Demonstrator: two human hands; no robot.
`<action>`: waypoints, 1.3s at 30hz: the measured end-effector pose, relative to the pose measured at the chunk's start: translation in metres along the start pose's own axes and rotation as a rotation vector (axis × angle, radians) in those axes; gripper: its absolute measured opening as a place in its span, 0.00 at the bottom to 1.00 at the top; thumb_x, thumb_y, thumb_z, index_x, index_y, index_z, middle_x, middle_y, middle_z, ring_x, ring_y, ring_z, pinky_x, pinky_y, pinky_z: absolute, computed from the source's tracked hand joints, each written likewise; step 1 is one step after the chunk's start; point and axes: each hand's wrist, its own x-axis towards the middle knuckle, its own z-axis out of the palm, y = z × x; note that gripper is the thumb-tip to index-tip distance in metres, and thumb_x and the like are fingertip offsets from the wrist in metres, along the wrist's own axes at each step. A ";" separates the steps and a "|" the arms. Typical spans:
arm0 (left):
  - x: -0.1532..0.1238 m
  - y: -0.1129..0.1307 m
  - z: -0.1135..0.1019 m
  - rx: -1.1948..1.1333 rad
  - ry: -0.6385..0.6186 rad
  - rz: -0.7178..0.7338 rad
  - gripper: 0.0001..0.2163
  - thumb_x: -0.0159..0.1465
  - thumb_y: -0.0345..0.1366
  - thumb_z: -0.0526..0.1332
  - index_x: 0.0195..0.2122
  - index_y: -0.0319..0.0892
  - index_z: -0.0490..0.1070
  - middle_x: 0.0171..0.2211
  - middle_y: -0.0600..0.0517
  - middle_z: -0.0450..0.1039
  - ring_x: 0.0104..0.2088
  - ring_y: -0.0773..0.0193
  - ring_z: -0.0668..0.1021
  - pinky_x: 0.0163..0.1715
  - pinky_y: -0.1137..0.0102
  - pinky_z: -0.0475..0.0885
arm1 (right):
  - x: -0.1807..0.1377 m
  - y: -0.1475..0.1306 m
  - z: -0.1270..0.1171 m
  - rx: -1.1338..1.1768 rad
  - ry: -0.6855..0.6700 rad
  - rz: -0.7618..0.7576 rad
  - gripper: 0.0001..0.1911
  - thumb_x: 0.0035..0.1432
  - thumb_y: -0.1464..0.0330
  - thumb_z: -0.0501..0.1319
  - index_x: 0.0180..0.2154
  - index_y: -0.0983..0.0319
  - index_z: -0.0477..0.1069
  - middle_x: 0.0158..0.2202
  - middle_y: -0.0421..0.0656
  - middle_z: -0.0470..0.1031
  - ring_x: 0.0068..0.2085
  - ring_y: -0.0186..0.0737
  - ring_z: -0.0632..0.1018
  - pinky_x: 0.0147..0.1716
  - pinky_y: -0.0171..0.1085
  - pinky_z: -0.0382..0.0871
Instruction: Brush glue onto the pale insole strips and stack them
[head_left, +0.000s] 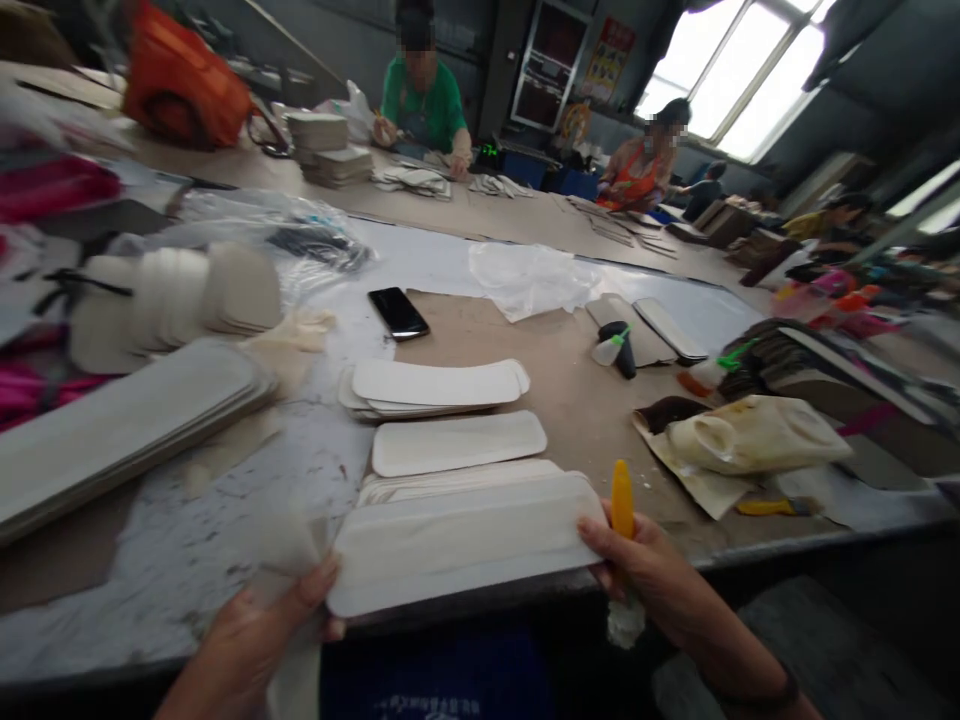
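A long white rounded panel [465, 545] is held level over the near edge of the table, one end in each hand. My left hand [262, 615] pinches its left end, thumb on top; a pale, thin sheet, blurred, hangs by this hand. My right hand [645, 560] grips the right end and also holds a brush [622, 495] by its yellow handle, the whitish bristles pointing down. Just behind lie a fanned row of white strips [457, 482], a single white strip [459, 443] and a small stack of white strips [439, 383].
To the left lies a stack of long panels [135, 430]. A phone [398, 313] rests behind the strips. At right are a yellowed plastic container [757, 435], another yellow brush [776, 507] and a green-tipped bottle [705, 375]. People work across the table, one in a green shirt [442, 95].
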 end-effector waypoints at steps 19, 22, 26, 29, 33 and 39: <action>0.058 0.065 0.005 0.353 -0.106 0.207 0.20 0.47 0.55 0.64 0.14 0.44 0.64 0.15 0.57 0.64 0.21 0.65 0.66 0.26 0.70 0.61 | 0.075 -0.071 -0.016 -0.609 -0.016 -0.152 0.19 0.50 0.53 0.56 0.19 0.58 0.59 0.13 0.35 0.62 0.17 0.30 0.63 0.17 0.31 0.54; 0.063 0.073 0.013 0.353 -0.090 0.215 0.20 0.48 0.54 0.63 0.14 0.44 0.64 0.15 0.57 0.64 0.21 0.65 0.66 0.26 0.70 0.60 | 0.089 -0.075 -0.017 -0.603 -0.023 -0.189 0.17 0.51 0.55 0.56 0.19 0.58 0.59 0.14 0.34 0.62 0.17 0.30 0.63 0.17 0.31 0.54; 0.061 0.076 0.019 0.291 -0.054 0.137 0.20 0.46 0.55 0.64 0.15 0.44 0.64 0.13 0.58 0.63 0.19 0.66 0.64 0.24 0.70 0.59 | 0.097 -0.075 -0.018 -0.561 -0.025 -0.214 0.16 0.51 0.55 0.57 0.20 0.58 0.59 0.14 0.34 0.62 0.17 0.29 0.62 0.16 0.30 0.53; 0.061 0.074 0.021 0.199 -0.030 0.078 0.19 0.45 0.54 0.66 0.16 0.44 0.64 0.14 0.58 0.64 0.20 0.66 0.65 0.22 0.72 0.59 | 0.096 -0.076 -0.018 -0.527 -0.042 -0.200 0.16 0.50 0.55 0.57 0.21 0.59 0.59 0.15 0.33 0.62 0.17 0.29 0.62 0.16 0.30 0.53; 0.065 0.070 0.021 0.141 -0.028 0.047 0.19 0.44 0.52 0.67 0.17 0.43 0.66 0.15 0.57 0.66 0.20 0.66 0.67 0.23 0.72 0.60 | 0.096 -0.077 -0.018 -0.524 -0.044 -0.183 0.16 0.50 0.55 0.56 0.22 0.59 0.59 0.15 0.34 0.62 0.17 0.29 0.60 0.16 0.30 0.52; 0.068 0.067 0.024 0.174 -0.039 0.063 0.19 0.45 0.53 0.66 0.15 0.43 0.64 0.14 0.59 0.63 0.18 0.68 0.64 0.20 0.72 0.57 | 0.101 -0.072 -0.022 -0.547 -0.032 -0.199 0.17 0.50 0.54 0.57 0.20 0.59 0.60 0.13 0.34 0.61 0.16 0.29 0.60 0.15 0.30 0.51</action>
